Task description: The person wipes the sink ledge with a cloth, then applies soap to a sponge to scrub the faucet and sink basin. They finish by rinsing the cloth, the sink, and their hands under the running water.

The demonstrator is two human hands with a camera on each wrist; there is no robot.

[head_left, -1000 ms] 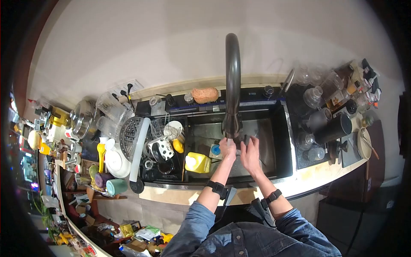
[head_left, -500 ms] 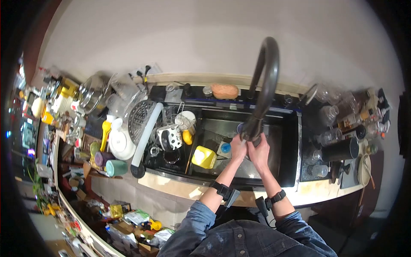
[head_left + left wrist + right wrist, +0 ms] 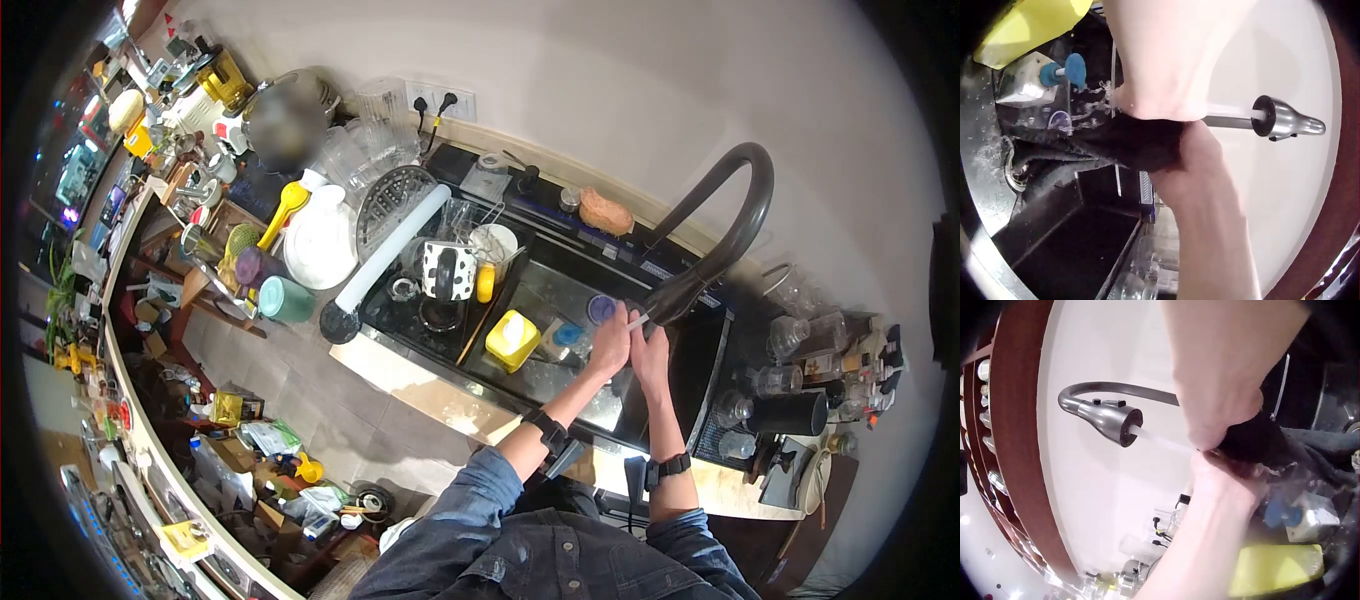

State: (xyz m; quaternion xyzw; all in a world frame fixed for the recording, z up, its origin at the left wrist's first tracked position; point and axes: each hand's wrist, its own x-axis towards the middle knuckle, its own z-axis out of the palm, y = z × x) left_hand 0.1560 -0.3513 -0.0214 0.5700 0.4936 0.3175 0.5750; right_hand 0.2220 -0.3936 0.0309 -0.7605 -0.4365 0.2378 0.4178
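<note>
Both hands are close together over the sink, under water running from the dark pull-down faucet. My left hand and right hand grip a black, wet, cloth-like thing. Its folds trail down toward the drain in the left wrist view. Water strikes the hands and drips off beside the cloth. Most of the fingertips are hidden behind the hands and the dark fabric. In the right wrist view the faucet head pours straight onto the hands.
In the sink's left part stand a yellow jug and a white bottle with a blue top. A purple-rimmed round thing lies behind them. A cow-spotted mug is farther left; glass jars crowd the right counter.
My hands have come closer together, gripping under the water. The head view has swung, so sink and faucet appear tilted and farther right.
</note>
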